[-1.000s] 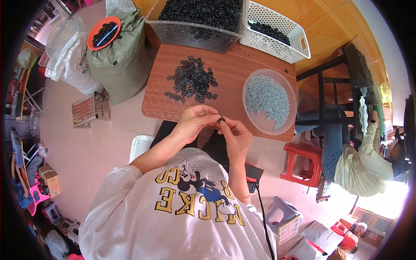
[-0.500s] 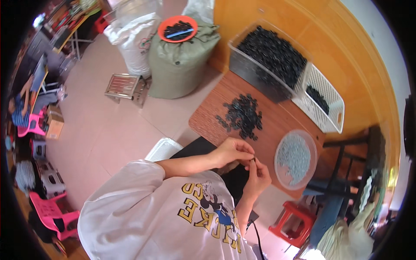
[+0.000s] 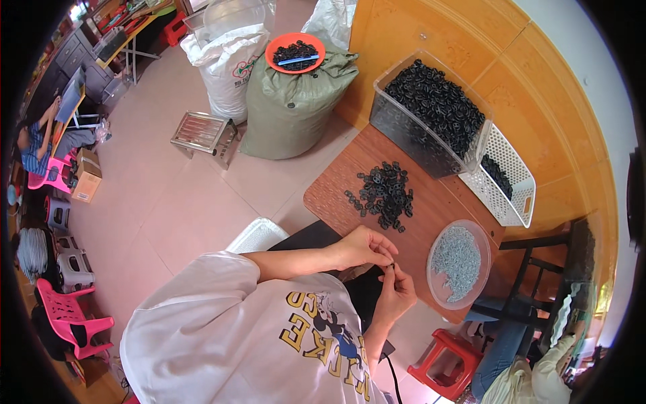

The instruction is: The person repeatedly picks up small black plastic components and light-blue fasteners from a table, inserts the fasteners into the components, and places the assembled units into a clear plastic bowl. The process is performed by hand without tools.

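Observation:
Close together over my lap, by the near edge of the brown wooden table, both hands meet at the fingertips. My left hand is closed in a pinch, and my right hand pinches from below. Between them sits a small dark piece, mostly covered by the fingers. Beyond my hands, a loose pile of small black plastic pieces lies on the tabletop. To the right, a clear round bowl holds many tiny silvery parts, too small to name.
A clear bin full of black pieces and a white perforated basket stand at the far right. An orange dish rests on a green sack. A metal stool, a red stool and a person's leg surround the table.
The view has shifted, so the table and surroundings appear slightly lower. My hands stay together at the small dark piece, with little change in grip.

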The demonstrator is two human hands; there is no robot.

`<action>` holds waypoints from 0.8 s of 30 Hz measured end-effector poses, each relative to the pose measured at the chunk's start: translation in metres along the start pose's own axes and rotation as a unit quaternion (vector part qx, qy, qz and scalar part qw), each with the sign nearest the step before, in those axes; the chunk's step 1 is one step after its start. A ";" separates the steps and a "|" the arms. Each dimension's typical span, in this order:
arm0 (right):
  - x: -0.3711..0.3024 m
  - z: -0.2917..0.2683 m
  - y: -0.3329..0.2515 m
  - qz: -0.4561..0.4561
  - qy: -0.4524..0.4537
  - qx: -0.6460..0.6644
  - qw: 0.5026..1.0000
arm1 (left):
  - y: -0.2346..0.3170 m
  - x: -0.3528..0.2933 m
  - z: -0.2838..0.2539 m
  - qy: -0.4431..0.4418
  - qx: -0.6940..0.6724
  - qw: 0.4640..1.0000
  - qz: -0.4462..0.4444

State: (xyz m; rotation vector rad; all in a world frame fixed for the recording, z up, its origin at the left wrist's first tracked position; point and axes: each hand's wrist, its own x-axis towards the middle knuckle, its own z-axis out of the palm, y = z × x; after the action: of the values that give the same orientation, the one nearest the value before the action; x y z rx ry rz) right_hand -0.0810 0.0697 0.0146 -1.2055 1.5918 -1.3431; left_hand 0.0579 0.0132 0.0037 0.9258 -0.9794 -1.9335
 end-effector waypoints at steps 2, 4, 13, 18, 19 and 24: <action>-0.003 0.001 -0.004 -0.003 0.006 -0.007 1.000 | -0.002 -0.001 -0.001 -0.001 -0.008 1.000 0.007; 0.001 0.006 -0.007 0.026 -0.019 -0.001 0.999 | -0.007 -0.002 -0.008 0.004 -0.061 0.998 -0.005; -0.002 -0.005 0.011 0.081 -0.046 0.098 0.991 | -0.015 -0.005 -0.009 0.042 -0.080 0.995 -0.046; -0.001 -0.007 0.013 0.082 -0.039 0.091 0.992 | -0.015 -0.005 -0.006 0.047 -0.056 0.996 -0.059; -0.001 -0.008 0.014 0.083 -0.040 0.084 0.992 | -0.016 -0.004 -0.006 0.049 -0.046 0.996 -0.066; 0.000 -0.008 0.024 0.060 -0.033 0.043 0.997 | -0.014 -0.002 -0.002 0.060 -0.033 0.996 -0.062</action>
State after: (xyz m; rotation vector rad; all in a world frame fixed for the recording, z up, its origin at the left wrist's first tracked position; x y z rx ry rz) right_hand -0.0934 0.0731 -0.0078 -1.0733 1.5200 -1.2701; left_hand 0.0565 0.0202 -0.0088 1.0741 -0.8000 -1.9746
